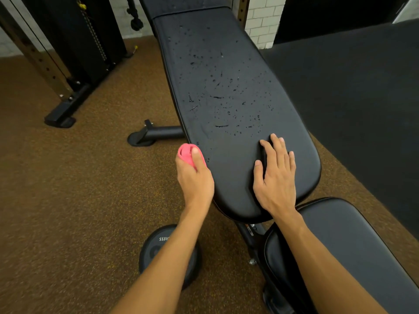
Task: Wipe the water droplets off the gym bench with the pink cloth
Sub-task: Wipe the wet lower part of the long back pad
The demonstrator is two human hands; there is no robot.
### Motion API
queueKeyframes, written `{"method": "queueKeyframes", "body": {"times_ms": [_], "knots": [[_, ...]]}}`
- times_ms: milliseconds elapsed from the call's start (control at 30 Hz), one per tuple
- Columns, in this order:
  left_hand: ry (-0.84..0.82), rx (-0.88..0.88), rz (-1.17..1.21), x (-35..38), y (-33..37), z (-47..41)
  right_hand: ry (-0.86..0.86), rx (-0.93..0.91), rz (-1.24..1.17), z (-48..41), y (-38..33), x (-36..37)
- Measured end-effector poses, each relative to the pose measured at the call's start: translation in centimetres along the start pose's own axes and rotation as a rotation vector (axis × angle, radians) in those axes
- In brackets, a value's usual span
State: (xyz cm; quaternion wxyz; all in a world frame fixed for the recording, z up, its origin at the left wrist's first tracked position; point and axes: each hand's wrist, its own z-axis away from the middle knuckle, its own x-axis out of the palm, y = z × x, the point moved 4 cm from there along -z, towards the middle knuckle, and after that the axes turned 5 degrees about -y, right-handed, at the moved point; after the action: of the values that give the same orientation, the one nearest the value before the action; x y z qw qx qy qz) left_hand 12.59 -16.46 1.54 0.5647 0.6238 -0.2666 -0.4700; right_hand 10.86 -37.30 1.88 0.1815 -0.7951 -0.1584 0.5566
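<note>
— Speckled brown gym flooring runs under everything. What are the hands doing?

— Left hand is clenched round the bunched pink cloth, just off the left edge of the bench back pad. Right hand lies flat, fingers spread, on the pad's near end.

— And the water?

— Water droplets dot the pad's middle and far part, beyond both hands. Seat pad sits near right, a weight plate on the floor below the left forearm.

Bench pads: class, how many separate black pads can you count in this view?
3: the wet long pad in the centre, the seat pad at lower right, and a third pad at the top, partly cut off.
</note>
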Motion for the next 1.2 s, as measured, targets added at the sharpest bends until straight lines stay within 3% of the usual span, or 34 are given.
{"method": "queueKeyframes", "body": {"times_ms": [100,300,500,733,967,1200], "knots": [[0.009,0.026,0.064,0.2,1.1,-2.1,0.006,0.001,0.007,0.1,0.0,0.0],[-0.021,0.096,0.019,-0.3,-0.7,2.0,0.009,0.005,0.008,0.0,0.0,0.0],[-0.003,0.081,0.046,-0.1,1.9,-3.5,0.01,0.006,0.003,0.0,-0.1,0.0],[-0.059,0.154,-0.003,-0.2,-1.5,2.1,0.02,0.002,0.002,0.0,-0.1,-0.1],[-0.009,0.133,-0.017,0.1,3.2,-4.8,0.021,0.002,-0.001,0.0,-0.1,-0.1],[0.029,0.267,-0.317,0.9,0.6,3.4,0.038,-0.007,0.015,0.0,0.0,0.0]]}}
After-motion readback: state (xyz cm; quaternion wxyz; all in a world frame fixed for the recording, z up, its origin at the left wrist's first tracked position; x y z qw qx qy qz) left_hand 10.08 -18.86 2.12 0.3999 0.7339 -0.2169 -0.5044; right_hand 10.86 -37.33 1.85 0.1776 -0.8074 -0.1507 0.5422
